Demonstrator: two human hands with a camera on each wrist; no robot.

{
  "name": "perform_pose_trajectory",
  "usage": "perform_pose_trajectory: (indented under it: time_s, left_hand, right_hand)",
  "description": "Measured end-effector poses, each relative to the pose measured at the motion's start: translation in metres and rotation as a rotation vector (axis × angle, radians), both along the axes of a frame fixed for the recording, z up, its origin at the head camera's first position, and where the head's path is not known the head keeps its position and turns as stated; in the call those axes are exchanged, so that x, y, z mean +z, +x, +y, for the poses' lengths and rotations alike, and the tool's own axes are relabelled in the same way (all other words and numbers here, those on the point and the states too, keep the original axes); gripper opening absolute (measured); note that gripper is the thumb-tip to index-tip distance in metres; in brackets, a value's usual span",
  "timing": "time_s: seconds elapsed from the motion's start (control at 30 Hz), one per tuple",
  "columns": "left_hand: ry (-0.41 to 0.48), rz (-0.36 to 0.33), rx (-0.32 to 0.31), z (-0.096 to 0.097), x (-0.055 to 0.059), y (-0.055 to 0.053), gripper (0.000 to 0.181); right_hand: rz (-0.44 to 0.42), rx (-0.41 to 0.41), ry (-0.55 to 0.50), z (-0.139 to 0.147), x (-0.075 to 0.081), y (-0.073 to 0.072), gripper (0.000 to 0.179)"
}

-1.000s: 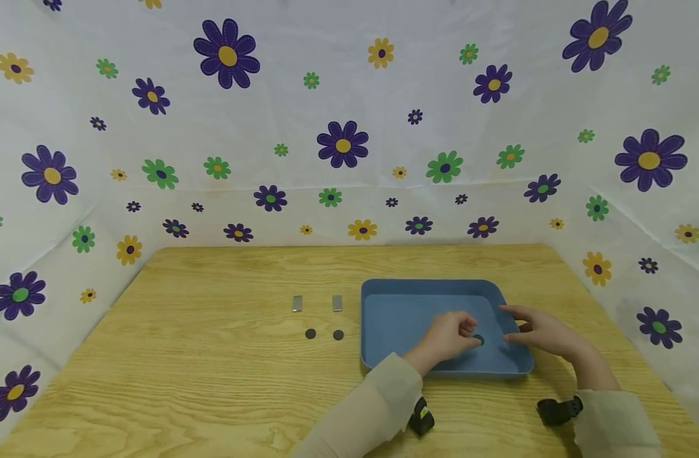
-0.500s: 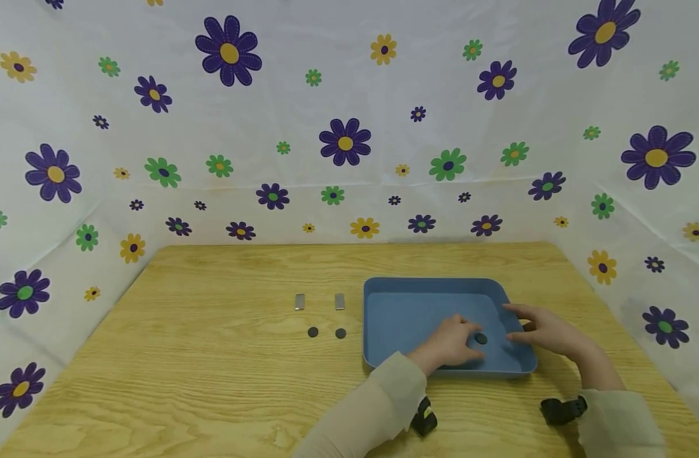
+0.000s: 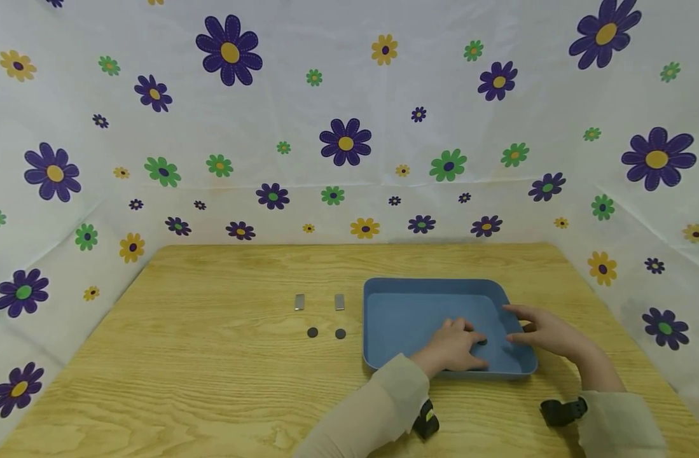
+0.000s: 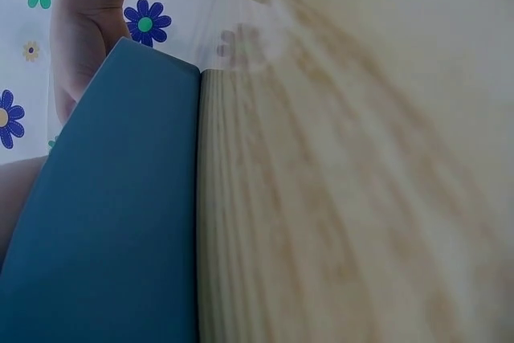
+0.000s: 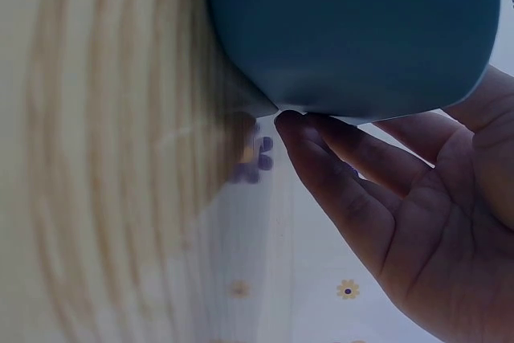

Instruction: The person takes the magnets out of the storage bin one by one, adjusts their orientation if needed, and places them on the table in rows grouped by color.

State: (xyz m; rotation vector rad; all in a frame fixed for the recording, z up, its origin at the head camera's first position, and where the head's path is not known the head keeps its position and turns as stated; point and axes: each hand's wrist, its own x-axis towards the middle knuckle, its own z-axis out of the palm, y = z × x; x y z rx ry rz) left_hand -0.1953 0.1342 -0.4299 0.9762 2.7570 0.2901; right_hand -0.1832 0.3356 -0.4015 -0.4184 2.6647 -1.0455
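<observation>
A blue tray [image 3: 412, 315] stands on the wooden table. Over its floor reaches my left hand [image 3: 449, 346], fingers spread, with a fingertip right at a dark round disc [image 3: 483, 342] that it partly covers. The thumb lies apart from the disc, nearer the tray's front wall. My right hand [image 3: 546, 331] holds the tray's right side by the rim; in the right wrist view its fingers [image 5: 341, 186] lie along the outside of the wall. The left wrist view shows mostly the tray's outer wall [image 4: 120, 214], which hides the left fingers' work.
Left of the tray lie two small silvery rectangular pieces [image 3: 339, 302] and, in front of them, two more dark discs [image 3: 340, 333]. A white flowered cloth [image 3: 280, 114] encloses the table [image 3: 212, 381] at the back and sides.
My left fingers first reach the disc, then draw back with it showing in full, and now a fingertip covers part of it again. The right hand keeps its hold on the tray.
</observation>
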Motion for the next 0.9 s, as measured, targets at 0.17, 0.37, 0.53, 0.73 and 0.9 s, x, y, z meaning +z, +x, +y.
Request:
perform_pose_trajectory:
  time_s: [0.17, 0.37, 0.53, 0.73, 0.9]
  left_hand:
    - [0.03, 0.036, 0.008, -0.001, -0.0008, 0.0006, 0.044]
    - [0.051, 0.052, 0.036, -0.0017, 0.0008, 0.0025, 0.037]
    - [-0.017, 0.095, 0.007, -0.0014, 0.0017, 0.0033, 0.046]
    - [-0.12, 0.116, -0.013, 0.0005, -0.0007, 0.0031, 0.049]
    - [-0.074, 0.104, 0.005, -0.0002, -0.0013, 0.0026, 0.043]
  right_hand:
    - [-0.006, -0.004, -0.006, -0.0001, 0.0004, 0.0002, 0.068]
    - [-0.012, -0.002, -0.013, 0.0, 0.0006, -0.0001, 0.068]
    - [-0.021, -0.004, -0.023, 0.0, 0.0012, 0.0002, 0.068]
    - [-0.015, -0.007, -0.013, -0.0001, 0.0006, 0.0001, 0.068]
    - [-0.012, -0.005, -0.012, -0.0006, 0.0008, 0.0005, 0.067]
